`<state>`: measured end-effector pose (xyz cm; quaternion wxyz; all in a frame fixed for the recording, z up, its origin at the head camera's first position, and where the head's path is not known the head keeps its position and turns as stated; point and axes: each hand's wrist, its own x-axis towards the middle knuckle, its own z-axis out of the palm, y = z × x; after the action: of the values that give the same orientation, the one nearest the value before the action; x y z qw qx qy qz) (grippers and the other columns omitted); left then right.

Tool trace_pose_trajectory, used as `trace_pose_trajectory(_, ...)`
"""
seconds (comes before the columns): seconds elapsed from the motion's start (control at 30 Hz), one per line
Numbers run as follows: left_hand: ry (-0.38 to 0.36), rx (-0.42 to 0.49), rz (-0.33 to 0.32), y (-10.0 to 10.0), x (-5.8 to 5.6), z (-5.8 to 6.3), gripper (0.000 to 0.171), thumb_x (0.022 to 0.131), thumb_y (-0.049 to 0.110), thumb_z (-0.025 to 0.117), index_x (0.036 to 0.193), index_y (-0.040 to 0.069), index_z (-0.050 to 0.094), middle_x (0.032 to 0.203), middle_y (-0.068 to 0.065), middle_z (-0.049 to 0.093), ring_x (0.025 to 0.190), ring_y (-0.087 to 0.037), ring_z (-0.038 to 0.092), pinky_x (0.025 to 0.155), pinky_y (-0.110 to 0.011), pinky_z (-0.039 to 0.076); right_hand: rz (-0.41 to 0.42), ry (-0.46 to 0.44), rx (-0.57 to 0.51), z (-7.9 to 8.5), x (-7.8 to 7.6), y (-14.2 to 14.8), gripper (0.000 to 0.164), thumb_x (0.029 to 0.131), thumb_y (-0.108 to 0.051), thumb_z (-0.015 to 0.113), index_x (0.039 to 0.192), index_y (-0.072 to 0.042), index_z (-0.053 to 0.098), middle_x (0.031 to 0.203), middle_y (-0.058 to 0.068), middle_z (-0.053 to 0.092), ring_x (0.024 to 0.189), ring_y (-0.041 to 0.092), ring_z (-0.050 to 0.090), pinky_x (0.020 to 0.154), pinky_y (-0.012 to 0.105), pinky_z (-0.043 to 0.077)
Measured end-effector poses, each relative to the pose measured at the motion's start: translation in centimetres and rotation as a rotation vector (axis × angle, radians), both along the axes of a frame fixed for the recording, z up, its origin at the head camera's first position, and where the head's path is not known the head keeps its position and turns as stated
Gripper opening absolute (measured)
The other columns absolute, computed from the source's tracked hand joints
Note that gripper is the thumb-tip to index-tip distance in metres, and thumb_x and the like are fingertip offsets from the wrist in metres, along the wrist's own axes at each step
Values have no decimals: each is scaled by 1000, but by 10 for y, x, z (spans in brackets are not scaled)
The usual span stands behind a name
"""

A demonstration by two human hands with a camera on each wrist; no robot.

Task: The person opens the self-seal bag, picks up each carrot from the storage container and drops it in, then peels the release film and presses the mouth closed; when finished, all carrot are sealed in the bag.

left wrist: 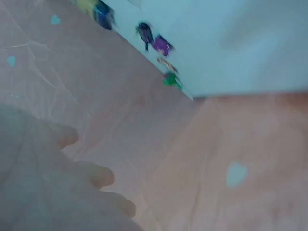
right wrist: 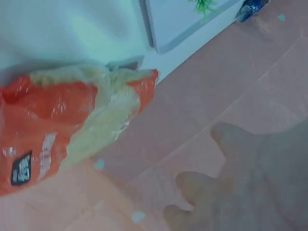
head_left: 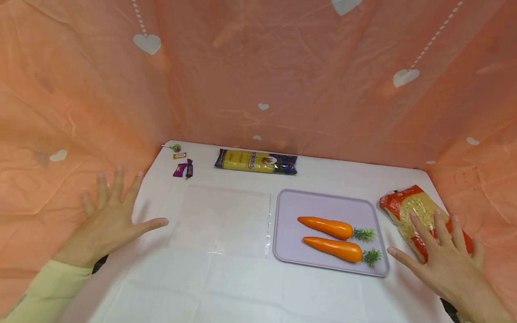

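The spread right hand (head_left: pixel 452 264), head-view four o'clock, partly hid the bag (head_left: pixel 405 204); only our right-wrist view showed its black label (right wrist: pixel 21 168). Left hand (head_left: pixel 107 217) spread too.

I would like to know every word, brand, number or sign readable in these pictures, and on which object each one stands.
"ankara", printed sideways, last letters unclear: the yellow and dark-blue packet; its smaller print is unreadable.
Small orange wrapper: lettering too small to read.
Purple wrappers: marks too small.
Red and clear bag: white print and dark label, too blurred.
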<state>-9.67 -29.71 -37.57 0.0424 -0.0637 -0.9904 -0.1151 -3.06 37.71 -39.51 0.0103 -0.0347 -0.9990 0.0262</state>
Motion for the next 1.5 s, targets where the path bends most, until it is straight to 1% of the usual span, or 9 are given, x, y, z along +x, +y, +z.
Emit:
trace_pose_trajectory(0.1, -2, 13, -49, 13, -6, -7, 125, 75, 80, 67, 164, 21, 1, 168, -14, -17, 151, -46, -24, 116, -70, -20, 51, 26, -47, -2, -1, -5, 104, 84, -73, 61, 163, -28, 11, 167, 25, -8, 150, 53, -20, 109, 82, -14)
trace_pose_trajectory(0.17, 3, 32, -113, 28, -13, -14, 117, 77, 76, 69, 163, 17, 17, 170, -18, 3, 156, -45, -7, 124, -66, -3, 109, 54, -105, -6, -3, -11, 100, 85, -67, 66, 163, -26, 18, 168, 24, -2, 152, 52, -12, 110, 82, -10)
trace_pose_trajectory(0.3, 4, 114, -278, 71, -30, -29, 76, 86, 51, 76, 146, 10, 54, 153, -14, 50, 147, -38, 39, 116, -58, 38, 232, 105, -231, -13, -10, -29, 86, 84, -52, 76, 155, -18, 40, 166, 22, 18, 150, 52, 13, 112, 82, 5)
trace_pose_trajectory(0.37, -14, 153, -345, 95, -38, -38, 55, 88, 39, 78, 135, 12, 66, 143, -10, 61, 138, -33, 52, 109, -54, 47, 269, 114, -269, -15, -14, -39, 79, 83, -49, 79, 148, -15, 50, 161, 22, 31, 144, 52, 28, 109, 82, 17)
trace_pose_trajectory(0.53, -146, 200, -391, 146, -47, -56, 42, 89, 34, 78, 127, 18, 72, 137, -1, 66, 134, -24, 58, 112, -48, 47, 291, 98, -280, -22, -20, -61, 66, 83, -50, 79, 137, -15, 61, 147, 18, 51, 128, 46, 48, 97, 75, 41)
trace_pose_trajectory(0.73, -229, 211, -398, 177, -53, -64, 45, 87, 35, 79, 128, 19, 71, 139, 3, 65, 138, -20, 54, 116, -45, 44, 299, 87, -313, -29, -19, -73, 62, 85, -48, 79, 131, -11, 65, 132, 14, 59, 117, 38, 58, 92, 64, 52)
trace_pose_trajectory(0.87, -213, 188, -402, 187, -55, -70, 40, 87, 33, 80, 123, 17, 75, 134, 1, 68, 134, -22, 58, 113, -45, 46, 298, 105, -291, -33, -17, -73, 57, 81, -43, 84, 126, -12, 69, 120, 9, 65, 109, 31, 60, 89, 59, 54)
trace_pose_trajectory(1.2, -54, 130, -438, 191, -51, -77, 17, 90, 25, 77, 105, 18, 81, 115, 3, 76, 111, -20, 72, 97, -40, 57, 198, -91, -305, -36, -16, -79, 52, 82, -39, 83, 128, -18, 68, 129, 14, 64, 118, 36, 59, 97, 64, 50)
trace_pose_trajectory(1.5, 4, 213, -479, 188, -53, -71, 18, 94, 20, 72, 107, 13, 81, 108, -2, 78, 103, -22, 75, 92, -40, 60, 303, 58, -343, -23, -20, -94, 50, 83, -41, 83, 122, -14, 70, 114, 7, 70, 103, 26, 64, 87, 56, 57)
